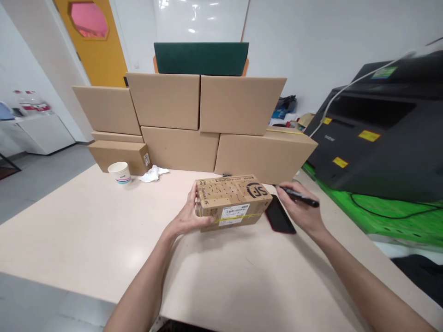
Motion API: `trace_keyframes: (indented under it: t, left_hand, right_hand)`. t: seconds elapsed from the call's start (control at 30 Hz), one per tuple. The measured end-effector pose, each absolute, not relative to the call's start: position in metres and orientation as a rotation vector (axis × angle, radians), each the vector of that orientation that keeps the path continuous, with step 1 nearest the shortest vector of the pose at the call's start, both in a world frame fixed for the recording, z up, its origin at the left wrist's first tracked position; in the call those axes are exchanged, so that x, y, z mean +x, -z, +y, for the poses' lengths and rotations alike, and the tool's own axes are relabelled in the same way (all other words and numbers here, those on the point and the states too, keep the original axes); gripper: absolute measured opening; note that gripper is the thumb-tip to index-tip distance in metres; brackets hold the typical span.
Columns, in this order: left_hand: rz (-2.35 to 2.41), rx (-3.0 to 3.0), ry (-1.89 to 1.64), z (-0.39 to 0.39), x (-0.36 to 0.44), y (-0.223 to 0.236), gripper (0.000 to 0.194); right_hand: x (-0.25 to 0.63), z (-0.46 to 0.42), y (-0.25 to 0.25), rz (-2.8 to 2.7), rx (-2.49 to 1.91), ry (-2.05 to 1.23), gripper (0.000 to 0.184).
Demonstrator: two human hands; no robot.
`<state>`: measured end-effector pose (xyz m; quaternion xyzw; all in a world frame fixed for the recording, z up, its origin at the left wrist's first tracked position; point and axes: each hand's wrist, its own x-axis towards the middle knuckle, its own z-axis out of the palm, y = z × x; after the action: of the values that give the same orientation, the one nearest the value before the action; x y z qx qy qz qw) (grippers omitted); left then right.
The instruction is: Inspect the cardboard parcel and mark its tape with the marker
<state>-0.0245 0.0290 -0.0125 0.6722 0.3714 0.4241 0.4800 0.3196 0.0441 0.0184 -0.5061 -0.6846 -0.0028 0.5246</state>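
Observation:
A small brown cardboard box [224, 196] with dark printing is tilted over the table, and my left hand [189, 216] grips its left end. Its front side carries a white label [234, 214] crossed by a yellow strip. To the right of the box, my right hand [298, 207] is closed around a black marker pen [301, 197], apart from the cardboard. Under and beside that hand lies a dark phone [279, 216] with a red edge, flat on the table and partly covered by the box.
Large cardboard boxes [180, 148] are stacked along the table's far side, topped by a dark green box [200, 59]. A paper cup [120, 173] and crumpled tissue [153, 173] stand at the back left. On the right, a black printer [374, 133] rests above a green surface [398, 219].

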Motion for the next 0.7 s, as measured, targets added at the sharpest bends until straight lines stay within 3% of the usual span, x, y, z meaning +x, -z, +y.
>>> trace_keyframes:
  t: [0.1,0.2,0.3,0.47,0.6,0.7]
  left_hand:
    - [0.923,1.649,-1.029,0.029,-0.025,0.013,0.144]
    - [0.939,1.643,-1.028,0.029,-0.025,0.013,0.143]
    - [0.932,1.642,-1.03,0.029,-0.026,0.013,0.141]
    - [0.953,1.629,-1.03,0.029,-0.026,0.012,0.143]
    - [0.933,1.634,-1.032,0.029,-0.024,0.011,0.141]
    - [0.912,1.638,-1.047,0.03,-0.024,0.013,0.139]
  right_hand:
    - [0.336,0.03,0.018,-1.945,-1.182,-0.016,0.017]
    - [0.336,0.016,0.044,-2.302,-1.238,-0.055,0.029]
    - [0.327,0.011,0.056,-2.49,-1.288,-0.051,0.041]
    - [0.329,0.018,0.057,-2.492,-1.323,-0.158,0.044]
    - [0.339,0.027,0.052,-2.26,-1.777,-0.007,0.046]
    - [0.341,0.035,0.049,-2.052,-2.183,-0.041,0.067]
